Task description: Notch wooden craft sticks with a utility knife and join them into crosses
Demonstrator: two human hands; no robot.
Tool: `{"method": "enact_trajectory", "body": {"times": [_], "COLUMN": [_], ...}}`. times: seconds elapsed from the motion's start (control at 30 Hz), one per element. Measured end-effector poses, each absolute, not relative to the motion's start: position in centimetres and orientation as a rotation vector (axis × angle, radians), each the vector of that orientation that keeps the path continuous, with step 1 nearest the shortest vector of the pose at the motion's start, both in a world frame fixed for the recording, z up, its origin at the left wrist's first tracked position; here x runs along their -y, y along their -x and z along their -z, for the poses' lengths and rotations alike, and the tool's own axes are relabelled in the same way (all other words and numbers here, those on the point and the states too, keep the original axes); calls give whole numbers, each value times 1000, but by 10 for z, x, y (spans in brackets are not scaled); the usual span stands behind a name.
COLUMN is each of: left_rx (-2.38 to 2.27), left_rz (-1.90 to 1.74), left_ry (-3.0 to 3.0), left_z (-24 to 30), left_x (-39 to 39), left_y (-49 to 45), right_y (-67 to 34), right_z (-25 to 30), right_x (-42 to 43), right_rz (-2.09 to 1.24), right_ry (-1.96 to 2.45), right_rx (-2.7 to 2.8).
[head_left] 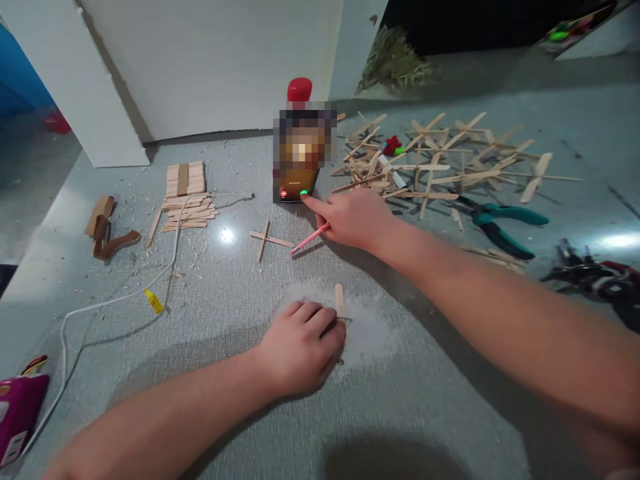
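My right hand stretches its index finger to the green button at the bottom of a propped-up phone. Its other fingers are curled around a thin pinkish-red pencil that points down to the left. Nearer to me, my left hand rests low with its fingers curled over a wooden craft stick. One end of that stick shows above the fingers; the rest is mostly hidden. Two crossed craft sticks lie left of the pencil tip.
Several joined craft-stick pieces pile up at right, beside teal-handled pliers. At left are stacked craft sticks, brown strips and a white cable. A red-capped object stands behind the phone.
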State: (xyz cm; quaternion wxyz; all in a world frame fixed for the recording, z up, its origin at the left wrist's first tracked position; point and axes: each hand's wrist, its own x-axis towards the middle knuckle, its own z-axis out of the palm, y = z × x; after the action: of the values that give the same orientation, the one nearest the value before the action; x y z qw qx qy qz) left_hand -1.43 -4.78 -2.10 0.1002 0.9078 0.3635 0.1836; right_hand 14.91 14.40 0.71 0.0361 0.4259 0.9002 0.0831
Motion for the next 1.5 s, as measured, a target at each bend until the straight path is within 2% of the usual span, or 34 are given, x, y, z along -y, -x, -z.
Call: {"method": "enact_trajectory", "body": {"times": [0.47,0.83,1.13,1.5], "left_rx": [-1066,-1092,-1073,-1070], "left_rz": [-513,-536,-553,-541], "left_ry": [-2686,-2682,-2680,-2690], "left_z": [22,20,22,23], "left_x": [47,48,48,49], "left_y": [15,14,15,15], "right_y": [-150,-135,-130,-132], "right_z": [-8,-52,-42,-41], "right_x": [-143,-153,-161,-155], "right_rz": [-296,-489,-532,-363], "right_ry": [-1288,-1574,-1712,-1660], "right_rx": [-2812,-2878,-2970,-2997]}}
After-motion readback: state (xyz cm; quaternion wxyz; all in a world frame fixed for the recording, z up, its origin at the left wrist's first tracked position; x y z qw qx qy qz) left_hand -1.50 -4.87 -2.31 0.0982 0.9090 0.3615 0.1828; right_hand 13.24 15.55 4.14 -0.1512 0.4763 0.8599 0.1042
